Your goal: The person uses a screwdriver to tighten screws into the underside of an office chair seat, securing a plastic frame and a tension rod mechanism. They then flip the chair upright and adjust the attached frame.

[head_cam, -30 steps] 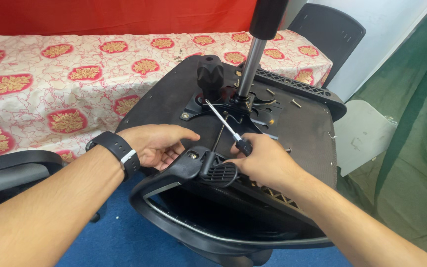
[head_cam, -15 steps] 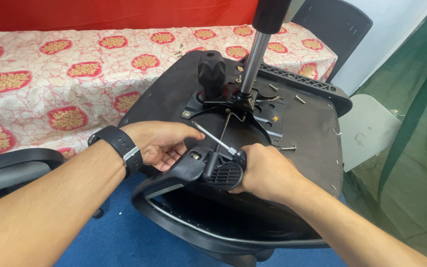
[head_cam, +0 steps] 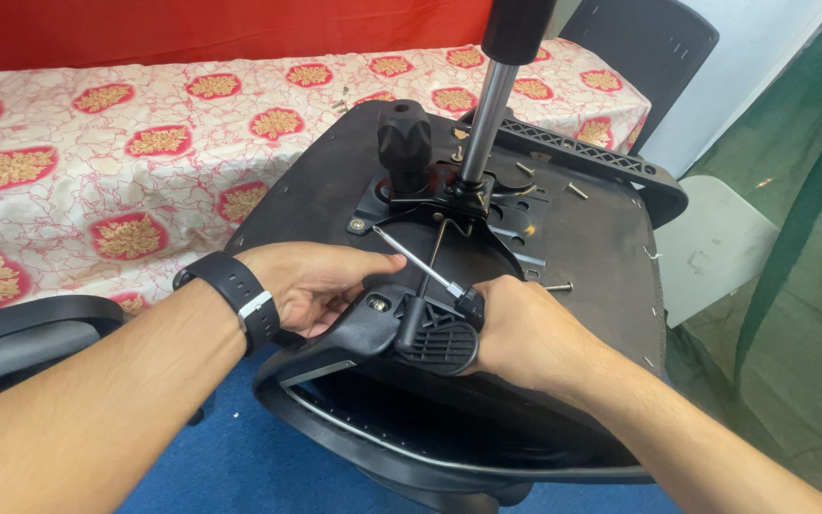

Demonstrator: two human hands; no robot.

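Gripping the screwdriver (head_cam: 419, 264) by its handle, my right hand (head_cam: 523, 330) is closing fully around it; only the thin metal shaft is showing, slanting up and left from the fist. Its tip is pointing toward the black mounting plate (head_cam: 449, 205) on the underside of the office chair seat (head_cam: 611, 238). My left hand (head_cam: 311, 284) is curling around the black plastic backrest bracket (head_cam: 387, 328), fingers wrapping over its top edge where it is meeting the seat; a black wristwatch (head_cam: 240, 300) is sitting on that wrist.

Seat is lying upside down, resting partly on the table with the red-and-cream patterned cloth (head_cam: 97, 162). Gas lift cylinder (head_cam: 492, 105) is standing upright from the plate, and a black knob (head_cam: 404, 143) is standing just beside it to the left. Loose screws (head_cam: 577, 190) are lying on the seat underside to the right of the plate. Backrest frame (head_cam: 430, 438) is hanging below the bracket, over the blue floor (head_cam: 221, 466). Another black chair (head_cam: 654, 43) is standing behind the table.
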